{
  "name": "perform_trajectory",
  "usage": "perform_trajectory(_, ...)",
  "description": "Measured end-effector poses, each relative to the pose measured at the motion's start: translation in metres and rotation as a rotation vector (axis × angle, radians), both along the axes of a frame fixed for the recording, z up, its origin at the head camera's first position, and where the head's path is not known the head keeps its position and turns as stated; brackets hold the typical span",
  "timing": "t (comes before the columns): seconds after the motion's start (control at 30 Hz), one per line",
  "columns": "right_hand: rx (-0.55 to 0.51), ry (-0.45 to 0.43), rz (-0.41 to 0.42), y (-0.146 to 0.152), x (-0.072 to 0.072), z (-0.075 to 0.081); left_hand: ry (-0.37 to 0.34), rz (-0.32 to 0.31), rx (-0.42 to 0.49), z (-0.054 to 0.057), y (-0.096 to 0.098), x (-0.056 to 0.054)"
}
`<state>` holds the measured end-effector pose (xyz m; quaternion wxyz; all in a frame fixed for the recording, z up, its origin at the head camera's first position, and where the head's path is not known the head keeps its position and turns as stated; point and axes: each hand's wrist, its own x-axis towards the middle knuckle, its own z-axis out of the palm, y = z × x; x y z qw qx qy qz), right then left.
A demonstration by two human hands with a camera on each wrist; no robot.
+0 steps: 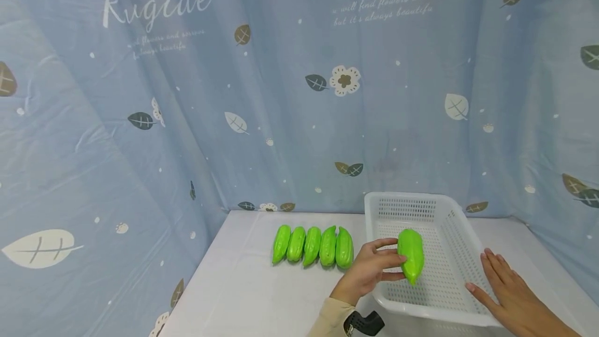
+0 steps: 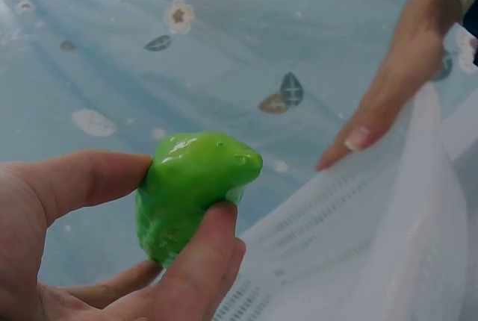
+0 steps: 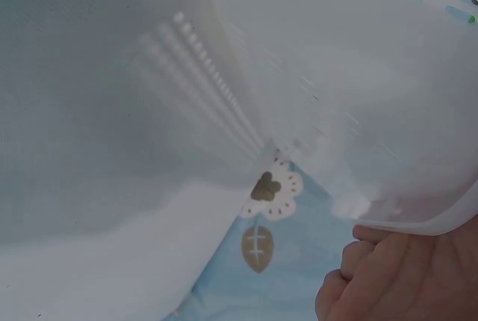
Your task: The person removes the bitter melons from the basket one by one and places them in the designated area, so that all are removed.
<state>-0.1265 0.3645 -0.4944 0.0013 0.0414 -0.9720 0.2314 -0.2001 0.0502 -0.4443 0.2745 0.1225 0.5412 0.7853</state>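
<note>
My left hand (image 1: pixel 367 269) pinches a bright green bitter melon (image 1: pixel 411 255) between thumb and fingers, above the white plastic basket (image 1: pixel 415 312). In the left wrist view the bitter melon (image 2: pixel 190 187) shows a glossy, bumpy skin, its tip pointing right. My right hand (image 1: pixel 517 295) lies at the basket's right rim with straight fingers, the thumb spread over the inner side. The right wrist view shows the fingers (image 3: pixel 373 261) against the outside of the rim. Several similar bitter melons (image 1: pixel 312 246) lie side by side in a row left of the basket.
A white-covered table (image 1: pixel 243 295) carries the basket and the row. Behind and to the left hangs a blue curtain (image 1: pixel 281 118) with leaf and flower prints, reaching the table's back edge. A dark band (image 1: pixel 365 323) is strapped around the left wrist.
</note>
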Motion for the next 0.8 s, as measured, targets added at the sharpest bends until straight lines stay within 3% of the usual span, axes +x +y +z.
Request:
perform_trajectory(0.37, 0.063, 0.038, 0.005, 0.005, -0.008, -0.004, 0.067, 0.021, 0.007, 0.009, -0.031, -0.01)
perform_trajectory(0.8, 0.011, 0.011, 0.031, 0.006, -0.008, -0.004, 0.118, 0.112, -0.021, 0.022, -0.075, -0.021)
